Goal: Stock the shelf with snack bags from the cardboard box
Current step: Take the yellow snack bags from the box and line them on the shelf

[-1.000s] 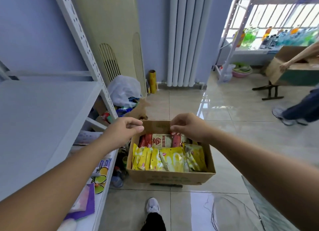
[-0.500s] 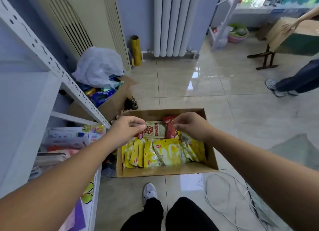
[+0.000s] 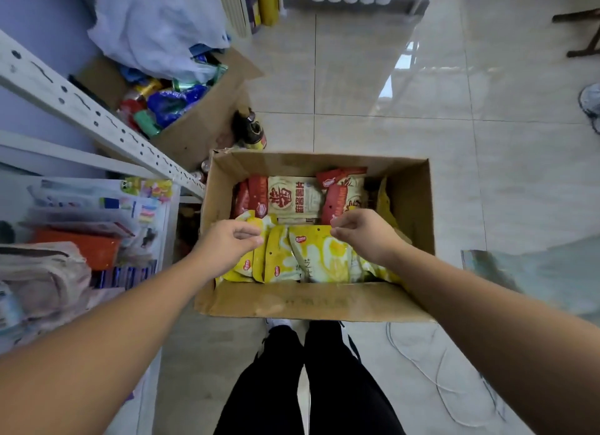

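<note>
Judging by how things lie, the step in hand is the pick: getting hold of bags before any goes to the shelf [image 3: 97,119]. The box [image 3: 311,299] sits open on the floor [image 3: 389,77] just right of the shelf, in front of the person's legs [image 3: 308,386], and it looks well filled. Yellow bags [image 3: 318,259] stand packed on edge along the near side, and red bags [image 3: 293,197] lie behind them toward the far wall. Both hands are over the yellow row. The left hand [image 3: 227,243] is curled at the left end of the row, and the right hand [image 3: 363,234] is curled at the top edge of a bag nearer the right. Whether either already pinches a bag or only touches it, I cannot tell — the curl of each hand hides the contact. The next move calls for a firm pinch on the top seams and a straight lift so neighbours do not drag out — then a turn left to the shelf, whose lower level already holds other goods [image 3: 97,226].
</note>
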A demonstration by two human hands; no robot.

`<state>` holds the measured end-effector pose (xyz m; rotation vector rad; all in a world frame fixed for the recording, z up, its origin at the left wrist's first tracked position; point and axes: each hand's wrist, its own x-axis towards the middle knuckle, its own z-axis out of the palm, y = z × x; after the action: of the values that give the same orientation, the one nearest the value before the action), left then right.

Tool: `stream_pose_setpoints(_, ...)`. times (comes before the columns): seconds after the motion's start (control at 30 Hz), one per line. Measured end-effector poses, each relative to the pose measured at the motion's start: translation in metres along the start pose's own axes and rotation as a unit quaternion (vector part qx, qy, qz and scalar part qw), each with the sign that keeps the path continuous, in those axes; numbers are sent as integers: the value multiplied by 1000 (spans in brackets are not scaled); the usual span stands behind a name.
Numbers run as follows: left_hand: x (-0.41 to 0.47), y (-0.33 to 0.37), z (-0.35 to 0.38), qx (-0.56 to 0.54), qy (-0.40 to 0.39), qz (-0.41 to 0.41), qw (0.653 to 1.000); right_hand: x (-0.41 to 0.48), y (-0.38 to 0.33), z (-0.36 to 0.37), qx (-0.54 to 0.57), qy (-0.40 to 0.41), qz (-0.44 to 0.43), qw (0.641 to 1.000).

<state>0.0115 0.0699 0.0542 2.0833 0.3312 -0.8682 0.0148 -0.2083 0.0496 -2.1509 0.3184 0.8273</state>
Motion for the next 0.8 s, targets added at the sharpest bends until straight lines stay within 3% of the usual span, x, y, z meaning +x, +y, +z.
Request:
stream_pose_setpoints(0.33, 90, -77, 64, -54, 9, -80, 995, 73, 79, 35, 38, 11, 94, 995)
stream_pose_setpoints(0.63, 136, -110, 104, -72, 12, -130, 989, 106, 131, 54, 48, 93, 169, 980)
stream_pose_setpoints(0.8, 156, -125, 110, -42, 40, -143, 988, 119, 133, 63, 66, 34, 155, 985)
